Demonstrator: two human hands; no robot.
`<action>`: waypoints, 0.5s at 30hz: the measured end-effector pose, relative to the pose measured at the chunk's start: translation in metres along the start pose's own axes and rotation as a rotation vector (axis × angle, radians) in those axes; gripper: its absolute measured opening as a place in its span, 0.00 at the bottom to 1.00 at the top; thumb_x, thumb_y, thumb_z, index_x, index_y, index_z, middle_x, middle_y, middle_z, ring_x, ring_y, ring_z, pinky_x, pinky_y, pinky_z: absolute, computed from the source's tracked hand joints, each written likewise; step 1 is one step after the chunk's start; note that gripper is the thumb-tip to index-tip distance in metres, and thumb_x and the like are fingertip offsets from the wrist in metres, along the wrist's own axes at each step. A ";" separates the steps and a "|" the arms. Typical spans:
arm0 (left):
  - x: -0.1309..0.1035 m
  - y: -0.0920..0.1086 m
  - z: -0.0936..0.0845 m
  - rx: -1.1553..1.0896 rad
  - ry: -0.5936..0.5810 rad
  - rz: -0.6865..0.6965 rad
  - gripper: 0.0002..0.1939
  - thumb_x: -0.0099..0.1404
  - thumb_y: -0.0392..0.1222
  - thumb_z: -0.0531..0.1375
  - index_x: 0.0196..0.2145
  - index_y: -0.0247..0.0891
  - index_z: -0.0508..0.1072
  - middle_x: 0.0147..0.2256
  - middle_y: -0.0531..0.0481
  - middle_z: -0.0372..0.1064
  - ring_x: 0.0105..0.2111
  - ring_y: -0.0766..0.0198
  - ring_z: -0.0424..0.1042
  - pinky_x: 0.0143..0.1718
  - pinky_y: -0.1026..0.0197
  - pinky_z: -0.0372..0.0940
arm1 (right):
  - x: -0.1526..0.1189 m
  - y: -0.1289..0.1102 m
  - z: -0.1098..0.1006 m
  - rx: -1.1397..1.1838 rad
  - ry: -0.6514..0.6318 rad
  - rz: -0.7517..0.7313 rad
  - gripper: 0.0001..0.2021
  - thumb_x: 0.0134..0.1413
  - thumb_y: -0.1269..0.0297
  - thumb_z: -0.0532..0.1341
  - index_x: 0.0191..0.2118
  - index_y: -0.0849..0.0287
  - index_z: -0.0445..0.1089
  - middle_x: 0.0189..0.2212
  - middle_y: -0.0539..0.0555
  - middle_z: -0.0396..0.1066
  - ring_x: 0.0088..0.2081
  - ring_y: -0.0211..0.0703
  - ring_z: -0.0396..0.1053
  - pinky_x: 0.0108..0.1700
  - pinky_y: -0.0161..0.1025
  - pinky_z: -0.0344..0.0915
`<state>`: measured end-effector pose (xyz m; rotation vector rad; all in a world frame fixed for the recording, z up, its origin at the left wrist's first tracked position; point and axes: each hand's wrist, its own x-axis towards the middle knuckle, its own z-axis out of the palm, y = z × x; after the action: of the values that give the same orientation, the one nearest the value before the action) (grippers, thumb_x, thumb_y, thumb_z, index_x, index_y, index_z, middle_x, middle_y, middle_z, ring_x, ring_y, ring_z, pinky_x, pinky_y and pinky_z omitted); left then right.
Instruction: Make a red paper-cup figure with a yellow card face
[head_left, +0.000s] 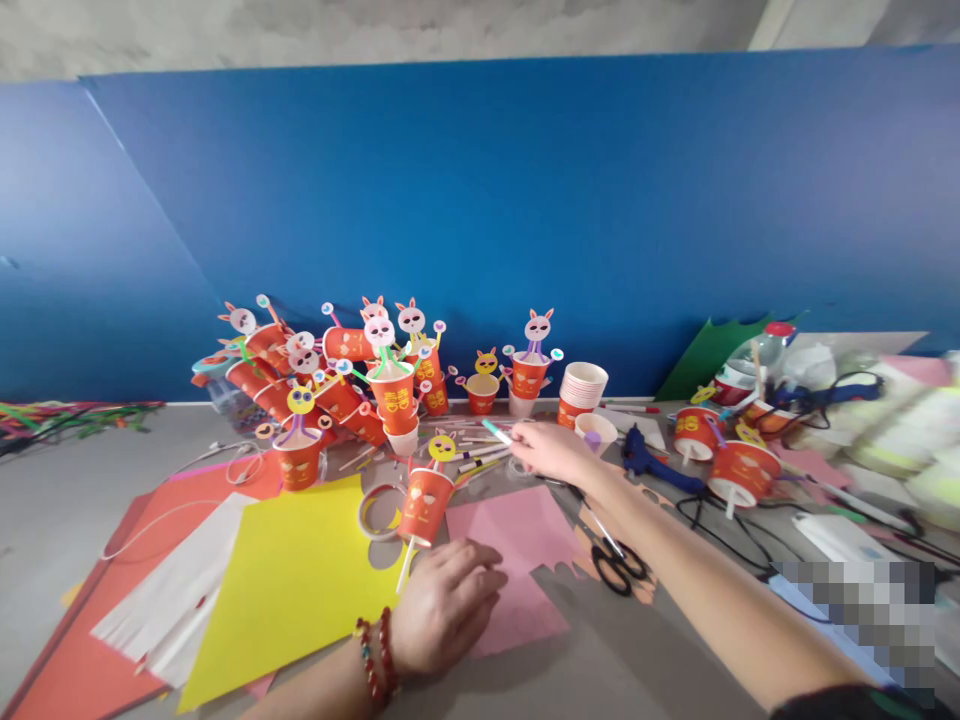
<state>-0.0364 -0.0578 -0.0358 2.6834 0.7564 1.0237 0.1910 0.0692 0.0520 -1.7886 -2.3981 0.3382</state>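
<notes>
My right hand [551,450] reaches to the middle of the table, its fingers pinched round a marker with a teal end [495,432]. Near the front, my left hand [450,605] lies with fingers bent over the edge of a pink sheet [525,540]; whether anything is under them is hidden. Just beyond it, a red paper cup [426,505] with a yellow face on top [442,447] and a white stick below leans beside a tape roll [381,511]. More markers [480,460] lie left of my right hand.
Several decorated red cups [390,395] crowd the back left. A yellow sheet [300,580] covers the front left. Stacked cups [583,390], a blue glue gun [660,462] and black-handled scissors [619,568] are on the right, with cables and a bottle [750,365] farther over.
</notes>
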 end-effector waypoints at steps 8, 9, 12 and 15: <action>0.007 0.005 0.000 0.053 0.014 -0.067 0.11 0.70 0.41 0.56 0.49 0.36 0.68 0.45 0.39 0.72 0.48 0.50 0.68 0.47 0.48 0.67 | -0.131 -0.009 0.013 0.590 -0.191 -0.234 0.08 0.60 0.62 0.59 0.38 0.53 0.76 0.28 0.49 0.76 0.28 0.41 0.72 0.30 0.33 0.62; 0.008 0.006 0.002 0.039 -0.013 -0.056 0.08 0.71 0.41 0.54 0.43 0.36 0.70 0.40 0.41 0.74 0.43 0.53 0.70 0.43 0.51 0.67 | -0.139 -0.012 0.019 0.708 -0.176 -0.196 0.08 0.60 0.62 0.60 0.41 0.54 0.76 0.30 0.50 0.76 0.29 0.40 0.72 0.31 0.34 0.64; 0.008 0.011 0.005 0.040 -0.026 -0.051 0.14 0.73 0.44 0.49 0.33 0.37 0.69 0.30 0.44 0.71 0.32 0.56 0.69 0.34 0.55 0.65 | -0.149 -0.019 0.034 1.107 -0.245 -0.131 0.13 0.60 0.57 0.60 0.45 0.59 0.72 0.32 0.54 0.76 0.28 0.40 0.72 0.31 0.35 0.67; 0.007 0.020 0.006 0.001 -0.073 -0.061 0.18 0.74 0.47 0.46 0.31 0.37 0.68 0.28 0.45 0.69 0.29 0.58 0.67 0.30 0.58 0.63 | -0.151 -0.027 0.046 1.247 -0.201 -0.127 0.13 0.60 0.54 0.62 0.37 0.61 0.71 0.26 0.51 0.73 0.24 0.36 0.67 0.27 0.32 0.63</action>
<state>-0.0201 -0.0713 -0.0294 2.6647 0.8198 0.9069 0.1983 -0.0869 0.0193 -0.9982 -1.6113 1.5828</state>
